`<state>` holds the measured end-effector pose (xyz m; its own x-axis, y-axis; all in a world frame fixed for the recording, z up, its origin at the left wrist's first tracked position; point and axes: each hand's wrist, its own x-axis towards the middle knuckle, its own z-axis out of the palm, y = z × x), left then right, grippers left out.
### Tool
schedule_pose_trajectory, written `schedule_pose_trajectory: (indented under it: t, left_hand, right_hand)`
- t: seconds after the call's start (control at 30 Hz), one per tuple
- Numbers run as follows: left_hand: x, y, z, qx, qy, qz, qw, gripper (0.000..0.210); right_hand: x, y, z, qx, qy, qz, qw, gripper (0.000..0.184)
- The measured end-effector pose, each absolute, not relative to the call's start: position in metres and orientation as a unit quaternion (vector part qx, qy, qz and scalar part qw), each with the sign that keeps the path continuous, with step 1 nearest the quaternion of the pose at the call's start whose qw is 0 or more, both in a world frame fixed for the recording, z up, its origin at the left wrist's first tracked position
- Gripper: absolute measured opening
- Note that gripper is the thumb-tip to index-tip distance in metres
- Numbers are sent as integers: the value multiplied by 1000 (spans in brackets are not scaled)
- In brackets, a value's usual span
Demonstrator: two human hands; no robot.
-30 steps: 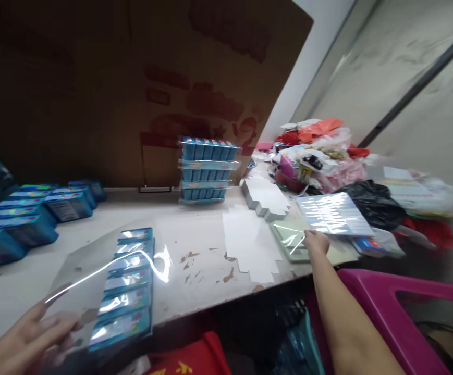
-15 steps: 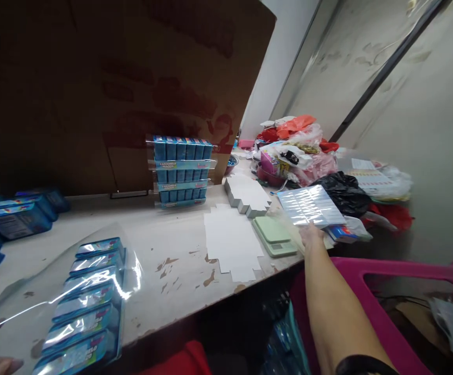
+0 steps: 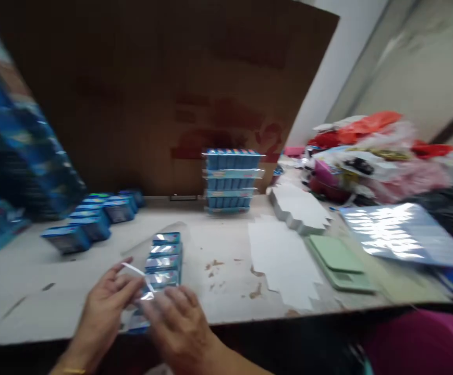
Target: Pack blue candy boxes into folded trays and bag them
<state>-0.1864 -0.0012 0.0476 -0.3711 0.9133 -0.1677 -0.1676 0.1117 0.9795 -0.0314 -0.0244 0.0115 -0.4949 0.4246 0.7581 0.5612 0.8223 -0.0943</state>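
Note:
A row of small blue boxes (image 3: pixel 164 263) lies on the table in front of me, with clear plastic film (image 3: pixel 151 240) around it. My left hand (image 3: pixel 111 297) is at the left of the row, thumb and fingers pinching the film's edge, which shows as a bright strip. Over the near end of the row is my right hand (image 3: pixel 183 323), its fingers curled and pressed together beside the left fingertips. It is blurred, and whatever it grips is hidden beneath the fingers. The nearest boxes are partly covered by both hands.
Loose blue boxes (image 3: pixel 89 221) stand at left. Wrapped packs (image 3: pixel 232 182) are stacked before a big cardboard box (image 3: pixel 151 94). Rightward lie white card cut-outs (image 3: pixel 283 260), a green scale (image 3: pixel 339 263), a glossy sheet (image 3: pixel 406 232) and piled bags (image 3: pixel 370 130).
My right hand has left the glossy sheet at the right and come to the row of boxes. My left hand has moved to the film beside it. The view has turned left.

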Motion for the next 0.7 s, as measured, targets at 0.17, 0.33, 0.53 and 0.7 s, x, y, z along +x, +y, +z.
schedule_pose_trajectory:
  t: [0.17,0.33,0.53,0.7]
  left_hand:
    - [-189,-2,43,336,549,607,466,68]
    - [-195,-3,49,334,538,618,466,68]
    - [-208,-20,60,374,534,631,420,93]
    - [-219,-35,63,598,573,498,259,39]
  right_hand:
    - [-37,-6,10,-241,-846,-129,458,29]
    - [-45,17,19,-204,-838,-199,465,28]
    - [-64,29,41,-207,-876,-132,415,26]
    - [-76,35,45,-201,-889,-27,411,23]
